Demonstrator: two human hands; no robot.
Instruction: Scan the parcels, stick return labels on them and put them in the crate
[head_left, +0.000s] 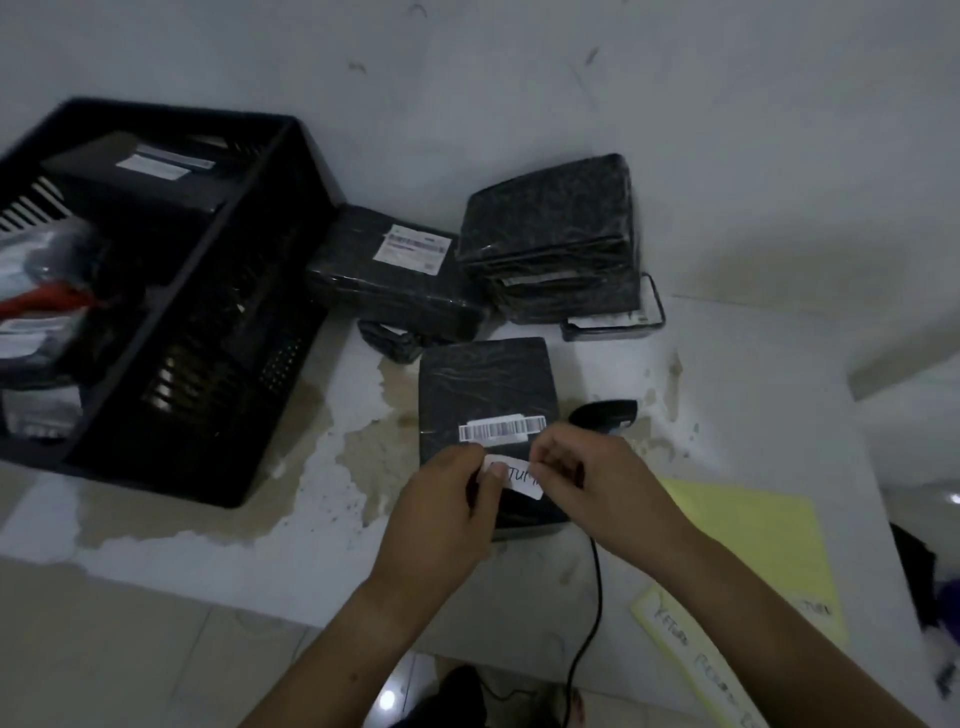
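Observation:
A black wrapped parcel (488, 384) with a barcode sticker lies on the white table in front of me. Over its near end, my left hand (447, 514) and my right hand (592, 483) both pinch a small white return label (519, 477) with handwritten letters, one hand at each end. The label hangs just above the parcel. The black crate (244, 291) stands at the left with several parcels inside. The black barcode scanner (608, 413) lies just right of the parcel, its cable running toward me.
Two more black parcels (395, 270) (556, 234) sit behind, near the wall. Yellow label sheets (753, 545) lie at the right. A small wire stand (618, 322) holds paper. The table top (311, 467) is stained and peeling.

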